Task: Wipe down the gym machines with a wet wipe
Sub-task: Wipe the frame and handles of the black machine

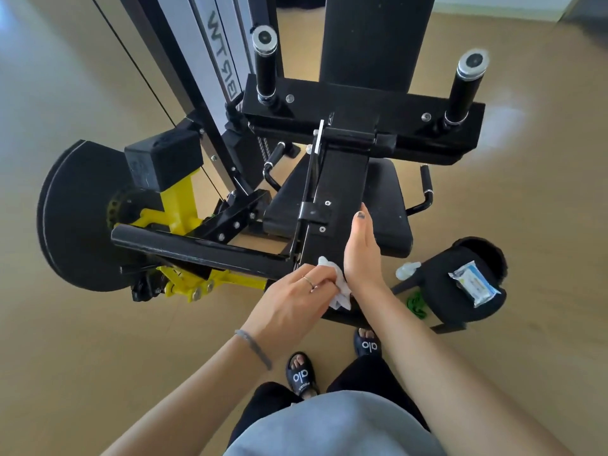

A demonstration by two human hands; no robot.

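Observation:
A black and yellow gym machine (342, 179) stands in front of me, with a black seat pad (388, 205) and two upright black handles. My left hand (296, 297) is closed around a crumpled white wet wipe (339, 287) and presses it on the near end of the machine's black central arm. My right hand (360, 251) lies flat on that same arm just right of the wipe, fingers together and pointing away from me. Part of the wipe is hidden between the two hands.
A black round stool (460, 291) at the right carries a pack of wet wipes (473, 283). A white spray bottle (408, 269) and a green band (416, 306) lie on the wooden floor beside it. A black weight disc (72, 218) sticks out at the left. My sandalled feet are below.

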